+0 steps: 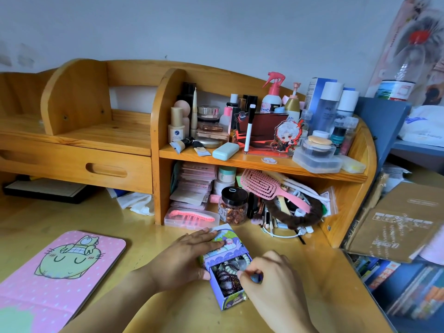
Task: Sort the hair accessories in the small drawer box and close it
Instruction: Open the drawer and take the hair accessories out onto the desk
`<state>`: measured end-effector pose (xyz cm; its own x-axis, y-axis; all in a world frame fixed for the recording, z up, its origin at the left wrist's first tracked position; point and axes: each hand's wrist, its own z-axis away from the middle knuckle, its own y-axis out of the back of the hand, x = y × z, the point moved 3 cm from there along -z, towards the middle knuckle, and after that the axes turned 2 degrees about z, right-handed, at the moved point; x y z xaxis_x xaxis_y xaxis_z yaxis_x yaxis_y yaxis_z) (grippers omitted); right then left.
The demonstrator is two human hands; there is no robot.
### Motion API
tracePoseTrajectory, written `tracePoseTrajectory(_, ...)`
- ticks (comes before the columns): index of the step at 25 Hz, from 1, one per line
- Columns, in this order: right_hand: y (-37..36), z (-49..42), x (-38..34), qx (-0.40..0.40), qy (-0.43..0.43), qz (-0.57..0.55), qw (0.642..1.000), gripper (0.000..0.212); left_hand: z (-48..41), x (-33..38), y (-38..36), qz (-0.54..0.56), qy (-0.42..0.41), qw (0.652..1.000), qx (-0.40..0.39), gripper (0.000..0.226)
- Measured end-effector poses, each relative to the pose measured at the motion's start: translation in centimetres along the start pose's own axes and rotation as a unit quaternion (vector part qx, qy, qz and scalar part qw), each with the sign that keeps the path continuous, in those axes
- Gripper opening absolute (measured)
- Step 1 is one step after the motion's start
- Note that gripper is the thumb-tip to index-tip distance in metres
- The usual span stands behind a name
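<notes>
A small purple cartoon-printed drawer box [228, 243] stands on the wooden desk, its drawer [227, 296] pulled out toward me. Inside lie dark beaded bands [225, 277] and a pale green beaded band [231, 267]. My left hand [189, 258] lies flat over the box's top and left side, holding it steady. My right hand [269, 277] hovers over the drawer's right edge, its fingertips pinched on a small bluish accessory [255, 278]. Part of the drawer's contents is hidden under my right hand.
A pink cartoon mat [55, 267] lies at the left. Behind the box stands a wooden shelf unit [156, 164] full of cosmetics, with a black-lidded jar [233, 205], a clear case [192, 218] and a pink hairbrush [266, 188]. Cardboard [396, 219] and books [408, 292] sit right.
</notes>
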<state>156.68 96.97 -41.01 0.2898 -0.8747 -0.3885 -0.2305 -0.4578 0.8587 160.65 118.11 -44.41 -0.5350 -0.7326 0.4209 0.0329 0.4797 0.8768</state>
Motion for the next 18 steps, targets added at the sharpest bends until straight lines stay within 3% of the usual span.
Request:
tracePoseTrajectory(8, 0.0, -0.1, -1.3, -0.043, -0.034, 0.065, 0.996, 0.041, 0.3, -0.1, -0.4, -0.014, -0.009, 1.0, 0.008, 0.064)
tracePoseTrajectory(18, -0.1, -0.1, -2.2, -0.091, -0.035, 0.046, 0.994, 0.021, 0.3, 0.1, -0.2, -0.02, -0.005, 1.0, 0.005, 0.063)
